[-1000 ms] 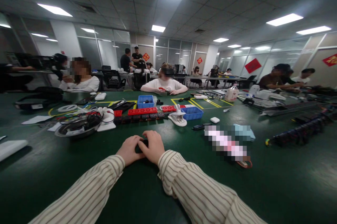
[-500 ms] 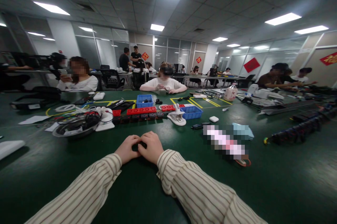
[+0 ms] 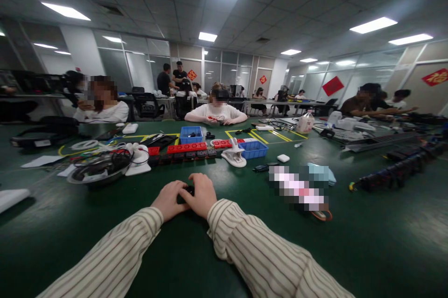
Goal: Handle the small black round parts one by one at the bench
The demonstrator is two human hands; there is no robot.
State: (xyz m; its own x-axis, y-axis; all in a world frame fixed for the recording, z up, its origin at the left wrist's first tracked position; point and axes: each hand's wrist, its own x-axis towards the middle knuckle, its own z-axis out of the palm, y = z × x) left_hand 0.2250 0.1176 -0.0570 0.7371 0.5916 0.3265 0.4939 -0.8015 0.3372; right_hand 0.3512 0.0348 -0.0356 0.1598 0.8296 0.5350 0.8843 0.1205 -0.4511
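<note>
My left hand [image 3: 169, 201] and my right hand [image 3: 202, 196] meet low over the green table [image 3: 189, 251], thumbs close together. Between them sits a small black object [image 3: 190, 190], mostly hidden by my fingers, so its kind does not show. The fingers of both hands curl around it from either side. A white clip-shaped stand [image 3: 235, 154] lies beyond my right hand. Farther left of my left hand is a metal bowl [image 3: 79, 177] with dark cables in it.
A row of red-and-black blocks [image 3: 187, 149] runs across the table beyond my hands, beside two blue bins [image 3: 254, 150]. To the right lie a small white case [image 3: 283, 158] and a light-blue packet [image 3: 320, 174]. Across the table sits a person [image 3: 217, 114] handling something red.
My right fingers have lifted and spread slightly over the black object, and my right thumb now overlaps my left hand. The person opposite has lowered their hands.
</note>
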